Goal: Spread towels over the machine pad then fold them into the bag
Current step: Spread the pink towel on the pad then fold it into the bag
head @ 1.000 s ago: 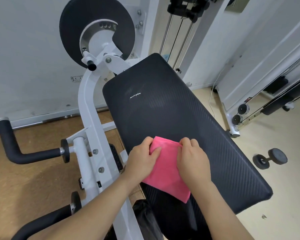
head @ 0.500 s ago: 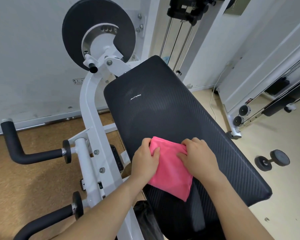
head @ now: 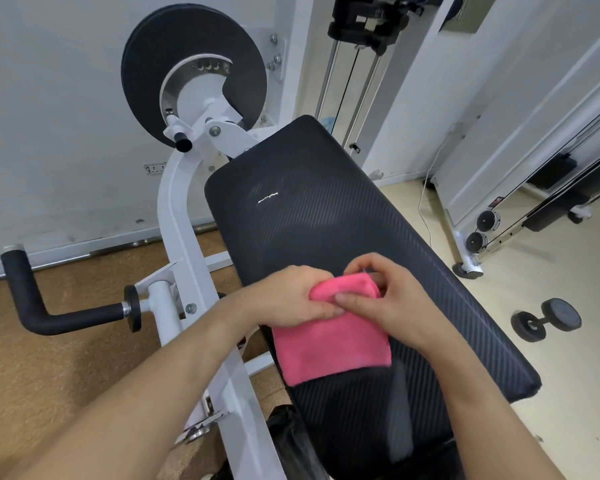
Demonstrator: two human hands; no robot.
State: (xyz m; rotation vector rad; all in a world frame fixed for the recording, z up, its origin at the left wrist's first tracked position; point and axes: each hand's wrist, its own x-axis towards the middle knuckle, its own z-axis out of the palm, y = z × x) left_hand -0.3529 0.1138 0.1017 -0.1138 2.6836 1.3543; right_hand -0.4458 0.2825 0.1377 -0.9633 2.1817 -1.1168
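Across the black ribbed vinyl machine pad (head: 326,209) lies a folded pink microfibre towel (head: 329,344), its far edge pinched by the left hand (head: 291,299) and right hand (head: 392,299) with curled fingers, and being light, soft and floppy, it looks best taken at the corners.

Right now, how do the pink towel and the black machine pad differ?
The pink towel is fuzzy; the machine pad is black with fine diagonal ribbing. The towel is small and folded, covering only a patch of the much larger pad. The towel's far edge is bunched in the left hand and right hand; the pad's surface is flat. Both are roughly rectangular.
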